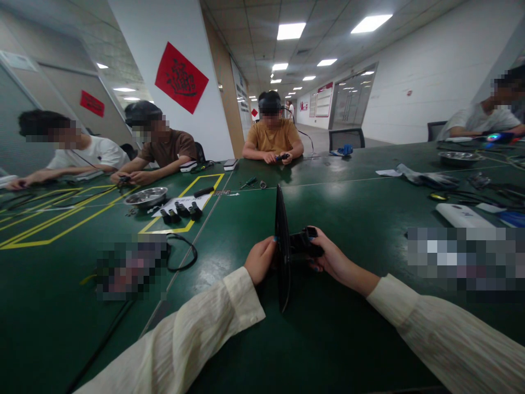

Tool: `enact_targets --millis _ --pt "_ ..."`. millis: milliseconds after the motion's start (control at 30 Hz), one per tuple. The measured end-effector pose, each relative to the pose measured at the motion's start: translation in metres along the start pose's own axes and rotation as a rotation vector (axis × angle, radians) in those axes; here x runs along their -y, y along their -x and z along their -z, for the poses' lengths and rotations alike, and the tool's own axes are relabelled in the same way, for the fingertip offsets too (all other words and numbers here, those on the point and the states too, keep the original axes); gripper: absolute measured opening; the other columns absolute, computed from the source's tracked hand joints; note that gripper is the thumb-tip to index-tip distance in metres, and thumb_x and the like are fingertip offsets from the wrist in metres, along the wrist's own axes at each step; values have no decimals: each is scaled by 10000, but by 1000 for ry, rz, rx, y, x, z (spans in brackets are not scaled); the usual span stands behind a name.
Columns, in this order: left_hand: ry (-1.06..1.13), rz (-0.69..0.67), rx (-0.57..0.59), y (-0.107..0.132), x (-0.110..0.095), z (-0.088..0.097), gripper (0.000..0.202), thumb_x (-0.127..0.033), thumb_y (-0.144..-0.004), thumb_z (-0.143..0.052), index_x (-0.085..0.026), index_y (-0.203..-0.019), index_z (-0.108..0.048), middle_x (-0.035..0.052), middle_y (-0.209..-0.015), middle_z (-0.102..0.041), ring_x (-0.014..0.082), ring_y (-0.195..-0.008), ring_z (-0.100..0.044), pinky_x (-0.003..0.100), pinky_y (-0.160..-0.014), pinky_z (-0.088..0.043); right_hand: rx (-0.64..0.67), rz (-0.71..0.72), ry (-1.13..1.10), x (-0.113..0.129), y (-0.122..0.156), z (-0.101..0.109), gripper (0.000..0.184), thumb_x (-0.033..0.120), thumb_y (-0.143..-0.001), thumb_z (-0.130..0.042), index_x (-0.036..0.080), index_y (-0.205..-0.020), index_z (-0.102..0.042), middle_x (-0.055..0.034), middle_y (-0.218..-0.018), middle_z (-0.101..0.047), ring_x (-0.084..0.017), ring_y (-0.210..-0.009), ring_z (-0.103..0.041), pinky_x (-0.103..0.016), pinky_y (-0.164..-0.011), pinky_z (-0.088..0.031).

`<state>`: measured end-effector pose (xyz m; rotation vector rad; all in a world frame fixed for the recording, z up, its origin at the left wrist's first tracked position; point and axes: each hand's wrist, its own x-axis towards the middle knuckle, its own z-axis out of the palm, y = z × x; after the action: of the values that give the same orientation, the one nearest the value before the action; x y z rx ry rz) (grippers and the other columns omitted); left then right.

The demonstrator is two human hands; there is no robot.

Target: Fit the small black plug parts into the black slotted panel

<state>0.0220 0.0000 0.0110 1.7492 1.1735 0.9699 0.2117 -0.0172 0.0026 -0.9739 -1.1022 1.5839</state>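
Note:
A thin black panel (283,257) stands nearly upright in front of me, seen almost edge-on. My left hand (260,260) grips it from the left, thumb against its face and the other fingers partly hidden. On its right side is a chunky black bracket-like part (301,243), whose exact kind I cannot make out. My right hand (328,254) is closed around the outer end of that part, with fingers wrapped over its top and below. Whether the panel's lower edge touches the green table (344,339) is unclear.
Left of centre are a metal bowl (146,197), several black cylindrical parts (180,212) and a black cable (194,254). Small tools (248,182) lie farther back. A white device (463,216) and bagged items (426,178) sit right. Several people work around the table.

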Motion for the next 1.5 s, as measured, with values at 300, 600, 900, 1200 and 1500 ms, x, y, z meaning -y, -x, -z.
enact_targets --millis 300,600,900,1200,1500 --pt "72 13 7 1 4 -3 380 -502 -817 -401 -169 -671 -513 -10 -563 -483 148 -548 -464 271 -563 -380 -10 -4 5 1 0 -2 383 359 -706 -454 262 -1064 -361 37 -705 -495 -95 -451 -468 -171 -323 -268" --pt "81 18 2 0 8 -2 387 -505 -826 -383 -167 -672 -492 -22 -554 -461 131 -543 -437 260 -557 -380 -7 -7 3 3 1 -3 387 369 -706 -461 261 -1064 -360 34 -722 -491 -91 -469 -474 -174 -337 -275" --pt "92 53 34 1 -2 -2 383 -543 -755 -450 -186 -617 -441 -36 -502 -405 138 -540 -439 257 -545 -373 -12 -2 11 0 -2 -1 402 374 -705 -463 257 -1076 -362 33 -715 -501 -92 -444 -465 -172 -317 -263" --pt "46 19 16 0 2 -2 352 -493 -792 -423 -179 -644 -481 -27 -525 -445 143 -560 -455 263 -585 -370 -17 -8 -3 2 0 -1 394 353 -704 -463 259 -1075 -369 31 -727 -504 -100 -476 -488 -172 -330 -271" --pt "70 6 -2 1 1 -3 416 -538 -830 -362 -179 -643 -463 -33 -496 -436 129 -496 -432 253 -525 -352 -11 -6 -7 1 -1 -1 389 355 -710 -460 262 -1077 -368 30 -728 -505 -97 -471 -480 -174 -328 -274"
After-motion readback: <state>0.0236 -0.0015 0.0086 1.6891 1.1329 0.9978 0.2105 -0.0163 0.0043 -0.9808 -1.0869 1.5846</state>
